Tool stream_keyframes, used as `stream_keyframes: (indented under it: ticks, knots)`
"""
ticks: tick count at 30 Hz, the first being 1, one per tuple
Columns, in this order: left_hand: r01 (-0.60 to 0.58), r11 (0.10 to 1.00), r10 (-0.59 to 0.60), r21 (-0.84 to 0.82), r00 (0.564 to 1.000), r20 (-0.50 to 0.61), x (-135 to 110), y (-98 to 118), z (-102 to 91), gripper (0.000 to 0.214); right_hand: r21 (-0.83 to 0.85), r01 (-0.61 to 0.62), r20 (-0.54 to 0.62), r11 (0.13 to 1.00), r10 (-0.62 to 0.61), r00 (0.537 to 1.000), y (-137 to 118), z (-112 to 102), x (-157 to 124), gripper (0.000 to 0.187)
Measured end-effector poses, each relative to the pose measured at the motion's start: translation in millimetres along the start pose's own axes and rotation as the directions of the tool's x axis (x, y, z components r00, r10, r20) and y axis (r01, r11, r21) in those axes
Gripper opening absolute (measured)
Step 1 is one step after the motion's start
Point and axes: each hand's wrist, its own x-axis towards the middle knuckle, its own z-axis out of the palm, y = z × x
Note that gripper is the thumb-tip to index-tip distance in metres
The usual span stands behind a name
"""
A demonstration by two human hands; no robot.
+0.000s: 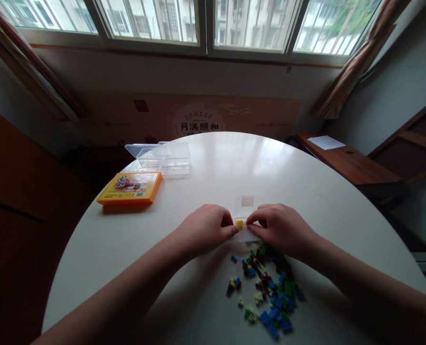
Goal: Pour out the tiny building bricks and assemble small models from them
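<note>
A small clear plastic box (247, 237) lies on the table with its lid folded back, and a yellow building brick (239, 224) sits inside toward its left. From the left, my left hand (207, 227) is closed at the box's edge, thumb and fingers pinched beside the yellow brick. My right hand (283, 225) reaches over the box's right part, its thumb and forefinger pinched close to that brick. Whatever lies between the right fingertips is too small to make out. Just below the right hand is a loose pile of blue, green, brown and cream building bricks (276, 302).
An orange and yellow box (130, 189) rests at the table's left edge. Behind it stands a larger clear plastic case (175, 160) with its lid raised. The white round table (324, 268) has a wooden desk (353, 163) with paper beyond its right edge.
</note>
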Motion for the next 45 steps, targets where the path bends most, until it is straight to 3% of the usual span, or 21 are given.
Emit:
stream_keyframes:
  ticks: [20,45]
  knots:
    - [-0.002,1.000,0.002,-0.021,1.000,0.005,2,-2,2.0,0.031,0.040,0.073,-0.021,0.997,-0.072,0.997,4,-3,-8,0.015]
    - [-0.007,1.000,0.007,-0.017,1.000,0.006,2,-2,2.7,0.031,0.012,0.047,-0.002,0.999,-0.047,0.999,1,-1,-9,0.023]
